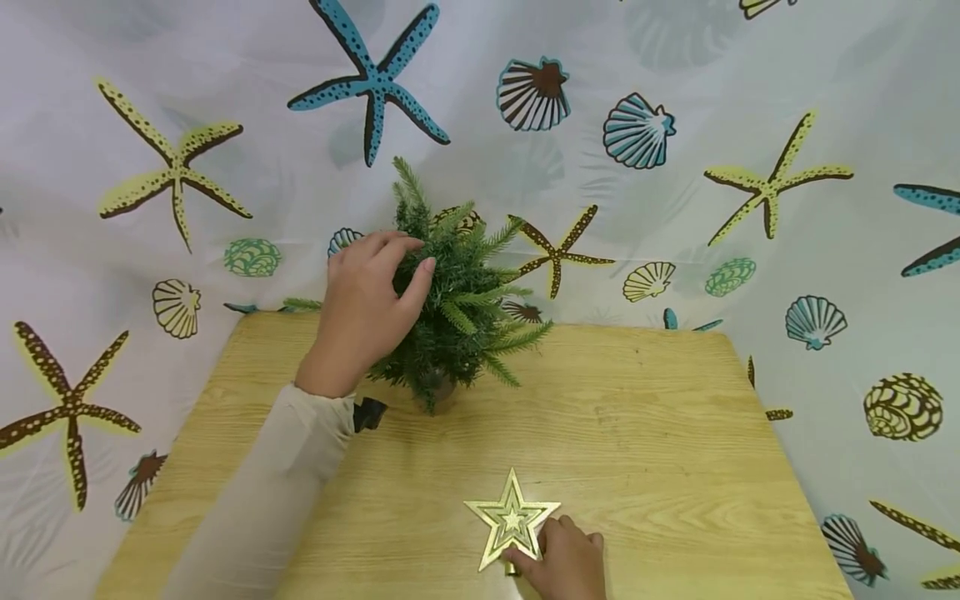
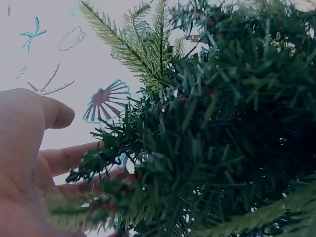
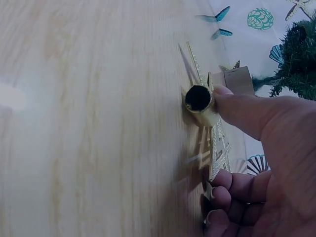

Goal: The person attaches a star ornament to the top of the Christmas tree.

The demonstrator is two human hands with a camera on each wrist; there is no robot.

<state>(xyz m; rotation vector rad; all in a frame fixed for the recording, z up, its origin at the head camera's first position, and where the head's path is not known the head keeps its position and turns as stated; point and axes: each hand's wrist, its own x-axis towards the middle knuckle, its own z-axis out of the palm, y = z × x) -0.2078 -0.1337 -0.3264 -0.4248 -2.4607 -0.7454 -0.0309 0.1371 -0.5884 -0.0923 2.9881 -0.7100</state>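
hands: right (image 1: 568, 558) pinching gold star (image 1: 512, 520) | left (image 1: 366, 308) loosely curved beside tree (image 1: 468, 304)

Left sleeve (image 1: 247, 508): long, plain, off-white to cream, of thin-looking cloth, loosely cut, ending in a softly gathered cuff (image 1: 318, 410) with wrinkles bunched near its edge. A small, angular black piece (image 1: 369, 414) (its exact nature is unclear) projects from the cuff's inner side. Left hand (image 1: 367, 304): bare, with a short thumbnail (image 1: 428, 265) in the head view. Right hand (image 1: 572, 557): likewise bare; its fingertips (image 3: 217, 221) appear rounded in the right wrist view.
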